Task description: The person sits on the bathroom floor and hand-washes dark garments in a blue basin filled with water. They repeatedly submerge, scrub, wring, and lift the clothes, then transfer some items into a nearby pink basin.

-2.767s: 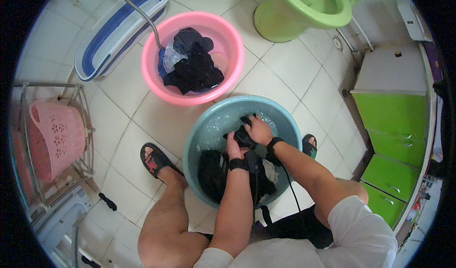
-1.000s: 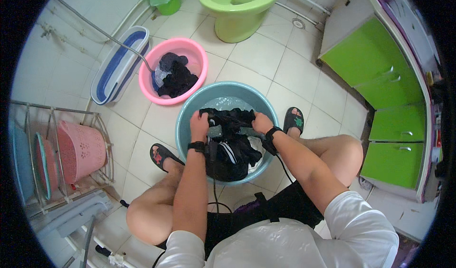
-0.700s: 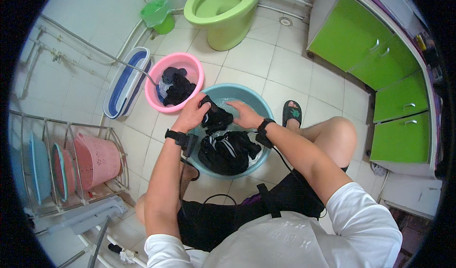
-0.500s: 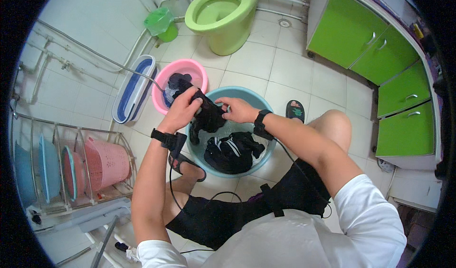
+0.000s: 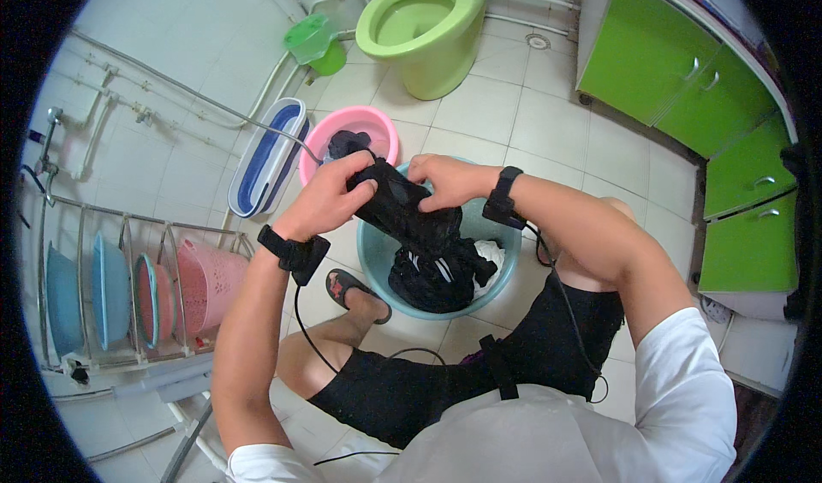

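Note:
A wet black garment [image 5: 407,213] hangs stretched between my hands over the teal basin [image 5: 370,265]. My left hand [image 5: 332,199] pinches its upper left edge, thumb on top. At its right edge, my right hand [image 5: 452,181] grips the cloth with curled fingers. The garment's lower end droops onto a second black piece with white stripes [image 5: 424,284] in the basin. Beside that lies a white cloth [image 5: 490,256]. Just past my left hand, dark clothing [image 5: 347,143] sits in a pink basin [image 5: 390,130].
A shower hose [image 5: 282,132] runs from the left wall to the pink basin. Nearby stand a blue-and-white folding tub [image 5: 261,162], a green bin [image 5: 321,50] and a green toilet [image 5: 432,55]. A rack [image 5: 128,226] holds several basins at left; green cabinets [image 5: 651,63] line the right.
Both hands have risen slightly, and the black garment is now spread wider and flatter between them. More of the white cloth shows in the basin. The whole view has shifted a little.

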`<state>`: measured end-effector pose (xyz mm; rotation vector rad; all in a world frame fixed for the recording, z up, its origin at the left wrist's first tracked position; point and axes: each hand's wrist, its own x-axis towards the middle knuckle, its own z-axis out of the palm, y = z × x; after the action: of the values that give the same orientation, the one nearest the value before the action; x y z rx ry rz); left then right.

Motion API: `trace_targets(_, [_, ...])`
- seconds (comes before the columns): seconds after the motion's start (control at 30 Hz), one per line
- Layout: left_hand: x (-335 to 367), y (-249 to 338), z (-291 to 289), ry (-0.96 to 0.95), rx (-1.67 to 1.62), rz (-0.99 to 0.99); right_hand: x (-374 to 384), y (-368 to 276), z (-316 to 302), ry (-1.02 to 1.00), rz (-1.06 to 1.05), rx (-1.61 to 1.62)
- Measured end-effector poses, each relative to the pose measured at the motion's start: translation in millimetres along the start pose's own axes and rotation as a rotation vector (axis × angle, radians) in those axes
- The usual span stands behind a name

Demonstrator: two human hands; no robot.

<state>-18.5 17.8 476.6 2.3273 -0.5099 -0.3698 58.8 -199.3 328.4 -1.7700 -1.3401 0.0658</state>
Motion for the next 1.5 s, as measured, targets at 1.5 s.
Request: trace_targets(1.5, [-78.7,-79.9,77.3,0.025,0.941,-0.452,-53.7,-113.0,8.2,-0.416,0.284,-1.015])
